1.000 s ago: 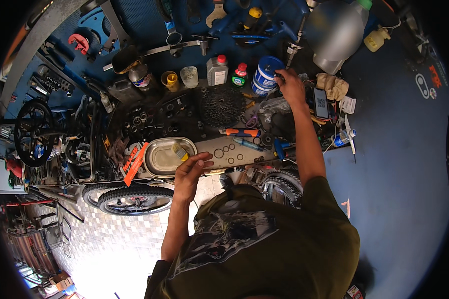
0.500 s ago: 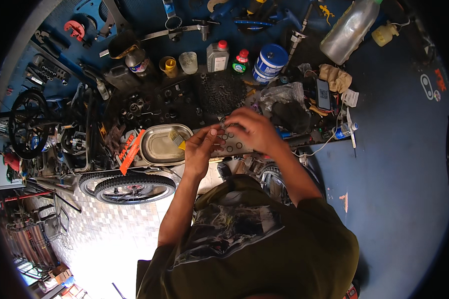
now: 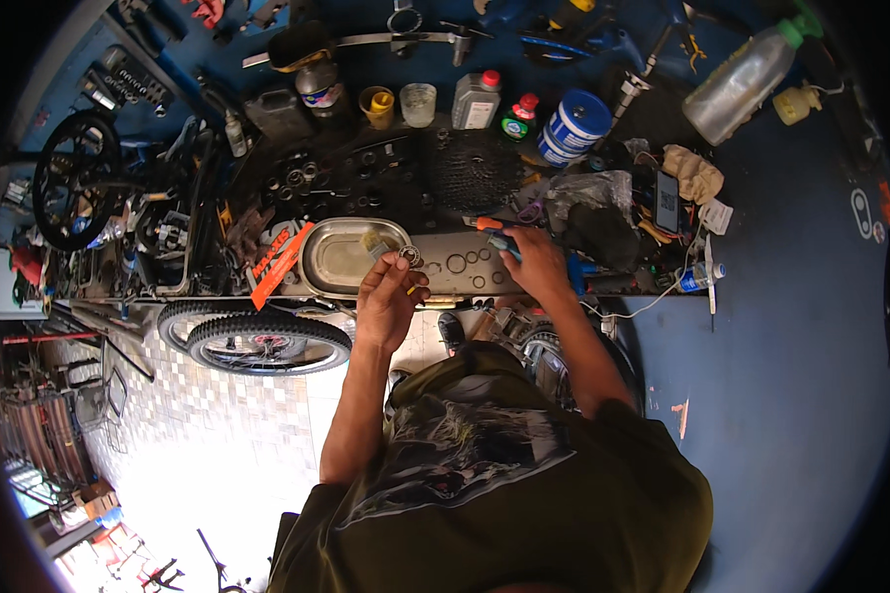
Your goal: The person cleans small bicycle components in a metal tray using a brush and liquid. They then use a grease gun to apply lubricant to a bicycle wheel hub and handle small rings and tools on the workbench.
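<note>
Between the thumb and fingers of my left hand (image 3: 388,301) I pinch a small ring-shaped bearing (image 3: 410,256), raised over the bench's front edge. Behind it, a paintbrush (image 3: 378,244) rests in an oval metal tray (image 3: 323,281); my fingers partly hide its yellow handle. Farther right, my right hand (image 3: 536,265) is low over the bench, its fingers closed on a tool with an orange-and-blue handle (image 3: 489,225). The tool's working end cannot be made out. Several dark rings (image 3: 456,264) lie flat on the bench between my hands.
A cassette of sprockets (image 3: 473,178) lies behind the rings. Bottles, cups and a blue-and-white tub (image 3: 574,128) line the back. An orange strip (image 3: 282,265) lies left of the tray. Bicycle wheels (image 3: 267,342) stand below the bench at left, and a phone (image 3: 667,203) leans at right.
My hands, close together before, have parted. The right one has moved right and down to the orange-and-blue tool; the left still holds the bearing. The whole view has shifted slightly.
</note>
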Available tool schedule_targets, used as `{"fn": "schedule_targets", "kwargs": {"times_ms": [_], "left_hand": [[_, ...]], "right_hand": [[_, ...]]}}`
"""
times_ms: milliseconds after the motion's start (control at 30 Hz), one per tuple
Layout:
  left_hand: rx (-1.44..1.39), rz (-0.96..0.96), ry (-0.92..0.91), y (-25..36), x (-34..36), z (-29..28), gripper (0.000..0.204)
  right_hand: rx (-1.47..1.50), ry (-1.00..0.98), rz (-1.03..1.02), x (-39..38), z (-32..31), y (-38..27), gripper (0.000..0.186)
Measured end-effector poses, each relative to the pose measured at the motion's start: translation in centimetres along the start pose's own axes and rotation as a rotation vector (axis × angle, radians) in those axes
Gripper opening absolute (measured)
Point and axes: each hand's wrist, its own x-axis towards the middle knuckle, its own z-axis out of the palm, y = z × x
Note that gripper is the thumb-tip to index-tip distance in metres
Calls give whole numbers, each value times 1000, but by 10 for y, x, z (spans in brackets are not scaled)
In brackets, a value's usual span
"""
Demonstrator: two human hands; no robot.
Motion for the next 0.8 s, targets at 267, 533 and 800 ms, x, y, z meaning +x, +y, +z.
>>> {"fn": "schedule_targets", "kwargs": {"times_ms": [267, 533, 800], "left_hand": [[-24, 82, -29, 26, -10, 8, 15], [-106, 123, -195, 35, -20, 19, 17], [-65, 168, -331, 44, -37, 53, 20]], "right_hand": [[-164, -197, 23, 3, 17, 19, 45], [1097, 183, -39, 24, -74, -52, 32], [2110, -92, -639, 36, -159, -153, 73]]}}
